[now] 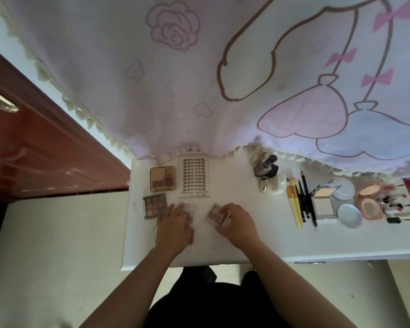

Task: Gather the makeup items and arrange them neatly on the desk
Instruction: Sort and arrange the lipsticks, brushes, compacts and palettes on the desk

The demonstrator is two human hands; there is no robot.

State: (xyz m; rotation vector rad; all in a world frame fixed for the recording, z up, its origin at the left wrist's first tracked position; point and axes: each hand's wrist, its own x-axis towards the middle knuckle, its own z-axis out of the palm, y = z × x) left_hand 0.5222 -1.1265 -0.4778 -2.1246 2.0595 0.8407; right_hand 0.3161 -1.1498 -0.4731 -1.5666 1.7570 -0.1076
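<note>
On the white desk (258, 242), my left hand (174, 229) lies flat on a small clear palette (188, 208), fingers straight. My right hand (237, 221) grips another small clear eyeshadow palette (217, 214) at its near edge, and that palette sits tilted. To the left lie a dark square palette (154, 205) and a tan palette (162, 179). A lash card (194, 177) lies behind my hands.
Bottles (266, 166) stand at the back centre. Yellow brushes (294, 202), black pencils (304, 197), an open powder compact (323, 201), round compacts (369, 197), a blue dish (349, 215) and several lipsticks (395, 205) lie on the right. A printed curtain (199, 79) hangs behind; a brown door (33, 138) stands left.
</note>
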